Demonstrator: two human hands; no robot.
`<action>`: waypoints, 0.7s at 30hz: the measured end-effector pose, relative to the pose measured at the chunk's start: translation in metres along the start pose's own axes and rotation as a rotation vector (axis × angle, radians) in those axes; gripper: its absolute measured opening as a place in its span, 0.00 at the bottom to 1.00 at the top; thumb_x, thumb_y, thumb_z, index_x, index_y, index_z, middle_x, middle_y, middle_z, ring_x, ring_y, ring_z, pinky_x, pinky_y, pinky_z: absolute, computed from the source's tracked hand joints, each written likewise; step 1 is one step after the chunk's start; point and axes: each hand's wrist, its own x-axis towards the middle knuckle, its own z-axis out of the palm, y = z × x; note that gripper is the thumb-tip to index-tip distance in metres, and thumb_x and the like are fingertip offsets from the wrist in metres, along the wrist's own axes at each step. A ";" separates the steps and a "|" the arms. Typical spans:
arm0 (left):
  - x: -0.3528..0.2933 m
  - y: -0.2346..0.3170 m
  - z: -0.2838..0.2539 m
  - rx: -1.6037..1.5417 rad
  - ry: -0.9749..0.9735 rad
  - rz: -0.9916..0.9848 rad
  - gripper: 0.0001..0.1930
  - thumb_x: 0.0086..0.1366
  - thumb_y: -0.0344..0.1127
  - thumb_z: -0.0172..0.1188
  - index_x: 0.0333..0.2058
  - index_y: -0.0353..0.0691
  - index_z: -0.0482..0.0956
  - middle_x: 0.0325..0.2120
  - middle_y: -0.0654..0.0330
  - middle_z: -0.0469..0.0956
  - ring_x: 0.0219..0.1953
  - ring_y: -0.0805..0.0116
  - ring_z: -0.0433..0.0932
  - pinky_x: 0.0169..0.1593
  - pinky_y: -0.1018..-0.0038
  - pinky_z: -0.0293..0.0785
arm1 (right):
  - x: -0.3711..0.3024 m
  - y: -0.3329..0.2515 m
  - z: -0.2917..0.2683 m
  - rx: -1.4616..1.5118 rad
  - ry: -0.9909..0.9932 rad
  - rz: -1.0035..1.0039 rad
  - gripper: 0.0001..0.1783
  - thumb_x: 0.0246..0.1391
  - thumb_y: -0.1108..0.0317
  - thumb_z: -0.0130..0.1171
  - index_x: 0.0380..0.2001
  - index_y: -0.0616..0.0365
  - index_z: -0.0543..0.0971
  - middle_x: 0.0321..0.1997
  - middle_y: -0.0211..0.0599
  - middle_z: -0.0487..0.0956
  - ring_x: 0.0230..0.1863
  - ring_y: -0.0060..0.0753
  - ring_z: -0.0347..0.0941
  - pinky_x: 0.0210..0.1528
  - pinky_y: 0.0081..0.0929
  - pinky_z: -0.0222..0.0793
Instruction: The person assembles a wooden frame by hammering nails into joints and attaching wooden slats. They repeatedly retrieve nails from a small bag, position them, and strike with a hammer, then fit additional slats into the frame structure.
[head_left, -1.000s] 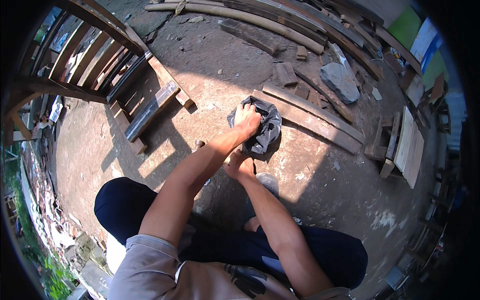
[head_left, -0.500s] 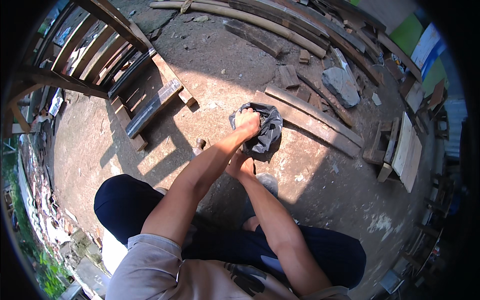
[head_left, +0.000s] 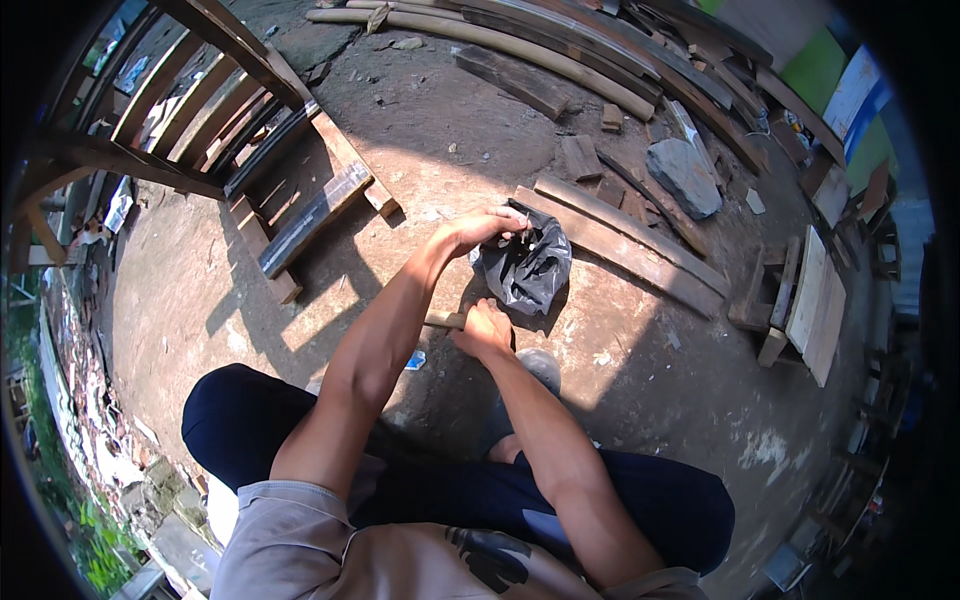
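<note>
A black plastic bag (head_left: 530,275) sits on the bare ground (head_left: 650,440) in front of the person, its mouth crumpled and gaping upward, in a patch of sunlight. The left hand (head_left: 485,226) reaches to the far left part of the bag's mouth, its fingers bent over the opening; whether they pinch anything from inside, I cannot tell. The right hand (head_left: 485,328) is just on the near side of the bag, its fingers closed around a wooden handle (head_left: 445,318) that points left, away from the bag, and runs out of sight behind the left forearm (head_left: 400,305).

A small blue scrap (head_left: 415,361) lies on the ground to the near left of the bag. Two long boards (head_left: 640,258) lie side by side, starting right behind the bag and slanting off to its right. Beyond them, farther right of the bag, is a big grey stone (head_left: 684,177). A low wooden stool (head_left: 812,305) stands well to the bag's right, and a slatted wooden frame (head_left: 318,218) well to its left. A bamboo pole (head_left: 540,62) lies well beyond the bag.
</note>
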 end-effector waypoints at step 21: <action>-0.014 -0.007 0.022 0.194 0.162 0.022 0.11 0.67 0.40 0.56 0.35 0.37 0.78 0.27 0.62 0.81 0.27 0.76 0.78 0.32 0.77 0.75 | 0.006 -0.008 0.008 -0.073 0.000 0.083 0.29 0.41 0.53 0.62 0.46 0.60 0.76 0.50 0.50 0.77 0.48 0.47 0.78 0.50 0.41 0.73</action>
